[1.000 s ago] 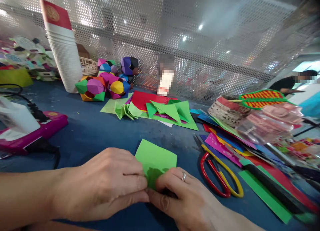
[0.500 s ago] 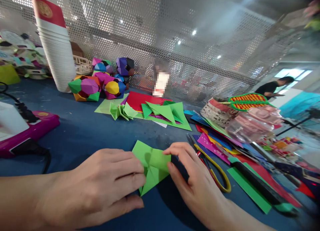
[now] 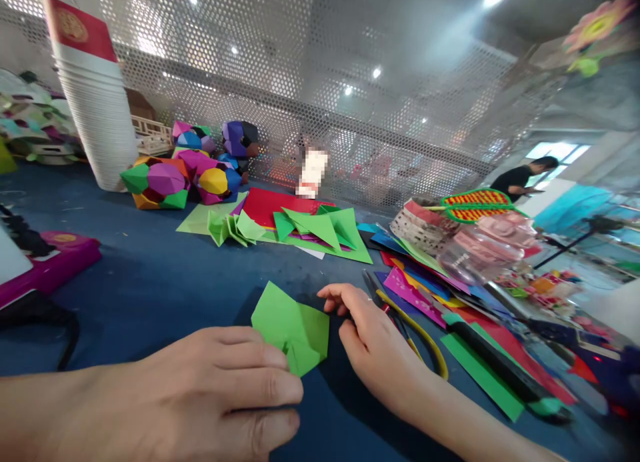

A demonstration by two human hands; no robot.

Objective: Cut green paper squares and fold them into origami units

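Note:
A folded light-green sheet of origami paper point(image 3: 280, 309) lies in front of me on the blue table, its flaps partly raised. My left hand point(image 3: 230, 389) has its fingers together over the paper's lower left part, which they hide. Just right of the sheet is my right hand point(image 3: 370, 335), thumb and curved fingers apart, nothing between them. A narrow gap separates its fingertips from the paper's right edge. Scissors with yellow handles point(image 3: 435, 345) lie behind and beside my right hand, partly covered by it.
Green folded pieces point(image 3: 230, 229) and red paper point(image 3: 265, 205) lie ahead. Colourful paper balls point(image 3: 165, 182) sit beside a stack of cups point(image 3: 100, 115). A purple power strip point(image 3: 70, 255) is at left, a green-and-black cutter point(image 3: 495, 355) at right. A person point(image 3: 520, 179) stands in the background.
My right hand has let go of the green paper's right edge. The paper's flaps sit differently, and my left hand has shifted lower over it. The whole view has swung slightly.

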